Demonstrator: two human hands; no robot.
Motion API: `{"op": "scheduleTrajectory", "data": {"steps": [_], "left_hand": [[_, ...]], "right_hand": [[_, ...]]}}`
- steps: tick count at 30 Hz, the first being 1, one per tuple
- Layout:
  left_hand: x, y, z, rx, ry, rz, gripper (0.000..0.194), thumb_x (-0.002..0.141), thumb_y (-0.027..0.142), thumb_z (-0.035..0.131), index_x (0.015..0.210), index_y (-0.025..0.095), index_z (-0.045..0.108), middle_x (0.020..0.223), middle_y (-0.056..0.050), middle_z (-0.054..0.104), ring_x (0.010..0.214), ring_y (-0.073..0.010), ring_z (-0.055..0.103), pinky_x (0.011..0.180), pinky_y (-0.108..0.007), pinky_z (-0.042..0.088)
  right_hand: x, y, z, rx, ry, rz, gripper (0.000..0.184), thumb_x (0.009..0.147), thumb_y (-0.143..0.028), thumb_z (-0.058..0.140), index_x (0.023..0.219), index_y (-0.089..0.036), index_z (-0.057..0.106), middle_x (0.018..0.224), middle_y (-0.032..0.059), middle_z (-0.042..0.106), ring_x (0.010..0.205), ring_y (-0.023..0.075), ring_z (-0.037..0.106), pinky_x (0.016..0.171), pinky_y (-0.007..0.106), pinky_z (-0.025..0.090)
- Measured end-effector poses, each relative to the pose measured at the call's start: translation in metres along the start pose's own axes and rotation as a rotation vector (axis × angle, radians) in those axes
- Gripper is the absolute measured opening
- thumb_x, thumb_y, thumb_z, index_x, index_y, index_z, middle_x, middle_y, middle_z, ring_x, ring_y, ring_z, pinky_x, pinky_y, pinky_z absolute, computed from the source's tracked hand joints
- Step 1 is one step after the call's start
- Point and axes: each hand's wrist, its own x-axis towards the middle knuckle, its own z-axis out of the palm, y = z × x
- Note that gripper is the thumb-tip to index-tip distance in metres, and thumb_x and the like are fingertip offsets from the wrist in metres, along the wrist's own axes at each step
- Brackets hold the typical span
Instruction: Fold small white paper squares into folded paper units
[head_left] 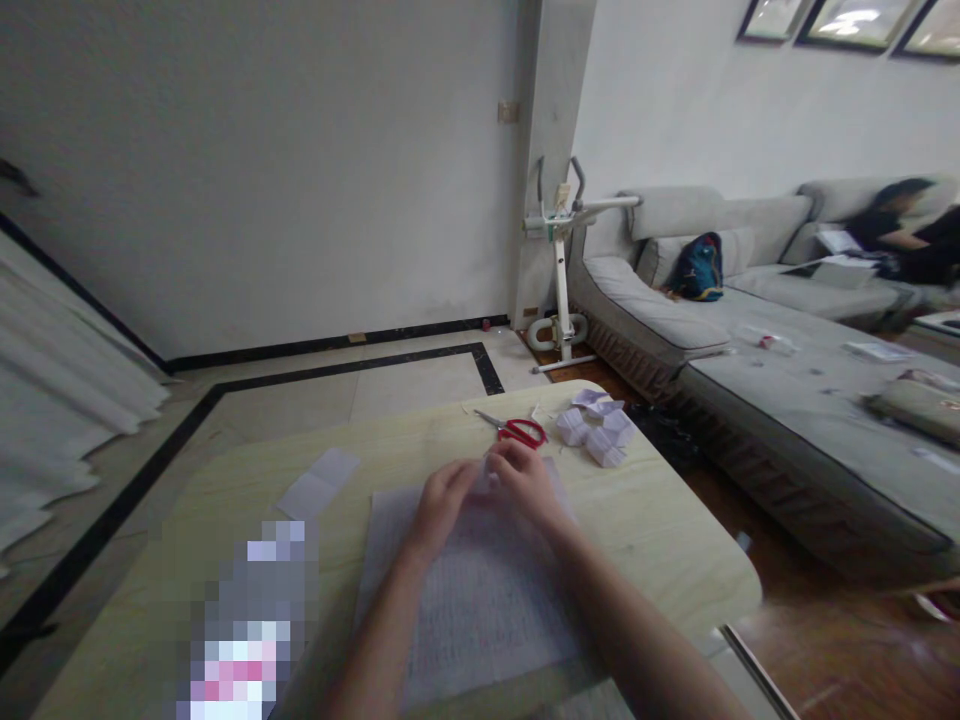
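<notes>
Both hands meet above a large sheet of paper with rows of writing (pixel 487 610) lying on the table. My left hand (pixel 448 502) and my right hand (pixel 525 487) are closed, fingertips pinching a small piece of pale paper (pixel 486 474) between them; most of it is hidden by the fingers. Just beyond the right hand lie scissors with red handles (pixel 523 432), blades pointing left. Right of them sits a group of folded paper pieces (pixel 600 447) arranged around a gap. A creased slip of paper (pixel 321 482) rests to the left of the sheet.
The light wooden table (pixel 675 540) has rounded corners. A blurred-out object (pixel 240 620) stands at its near left. Beyond the right edge are a grey sofa (pixel 645 310) with a backpack (pixel 699 268), an exercise machine (pixel 561 270) and a seated person (pixel 892 230).
</notes>
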Motion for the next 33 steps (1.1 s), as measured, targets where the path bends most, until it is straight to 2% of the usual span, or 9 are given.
{"op": "scheduleTrajectory", "data": {"steps": [4,8,13,21,28,33], "left_hand": [[0.0,-0.001,0.001,-0.087,-0.026,-0.032,0.036,0.078,0.041,0.059,0.097,0.012,0.069,0.101,-0.01,0.068,0.09,-0.023,0.062,0.072,-0.03,0.05],[-0.001,0.0,0.002,-0.137,-0.042,-0.055,0.036,0.076,0.041,0.061,0.098,0.013,0.069,0.096,-0.009,0.069,0.084,-0.0216,0.064,0.07,-0.03,0.051],[-0.001,0.002,0.002,-0.122,-0.049,-0.067,0.036,0.075,0.042,0.063,0.097,0.013,0.07,0.092,-0.009,0.07,0.081,-0.0212,0.065,0.071,-0.03,0.052],[0.002,-0.001,0.002,-0.053,-0.009,0.0,0.035,0.077,0.041,0.06,0.096,0.013,0.07,0.095,-0.009,0.07,0.091,-0.0232,0.063,0.08,-0.031,0.049],[0.002,0.0,0.001,-0.022,-0.009,-0.002,0.037,0.078,0.042,0.06,0.1,0.014,0.07,0.101,-0.01,0.069,0.096,-0.0246,0.062,0.081,-0.033,0.048],[0.001,0.0,0.001,-0.034,-0.03,0.007,0.037,0.078,0.042,0.059,0.098,0.013,0.069,0.099,-0.01,0.07,0.097,-0.0251,0.061,0.084,-0.034,0.047]], "right_hand": [[0.001,-0.003,-0.001,-0.018,-0.001,-0.021,0.01,0.076,-0.024,0.053,0.071,-0.017,0.057,0.062,-0.0008,0.054,0.056,0.0119,0.053,0.054,0.023,0.042],[0.001,-0.006,-0.002,-0.078,-0.009,-0.054,0.01,0.075,-0.023,0.053,0.069,-0.017,0.058,0.061,-0.0001,0.056,0.058,0.0128,0.054,0.056,0.024,0.043],[0.001,-0.005,-0.003,-0.101,0.011,-0.053,0.011,0.074,-0.023,0.053,0.066,-0.017,0.057,0.059,-0.0007,0.055,0.056,0.0123,0.053,0.054,0.023,0.042],[0.002,0.002,-0.002,-0.121,-0.005,0.006,0.016,0.078,-0.026,0.053,0.073,-0.015,0.064,0.066,0.0016,0.06,0.061,0.013,0.056,0.057,0.023,0.043],[0.002,0.007,-0.003,-0.198,0.014,-0.04,0.015,0.077,-0.028,0.059,0.076,-0.016,0.066,0.067,0.0022,0.061,0.063,0.0134,0.056,0.058,0.023,0.043],[0.002,0.008,-0.002,-0.169,0.001,-0.053,0.015,0.078,-0.027,0.058,0.073,-0.015,0.066,0.062,0.0012,0.058,0.06,0.0128,0.054,0.055,0.023,0.041]]}}
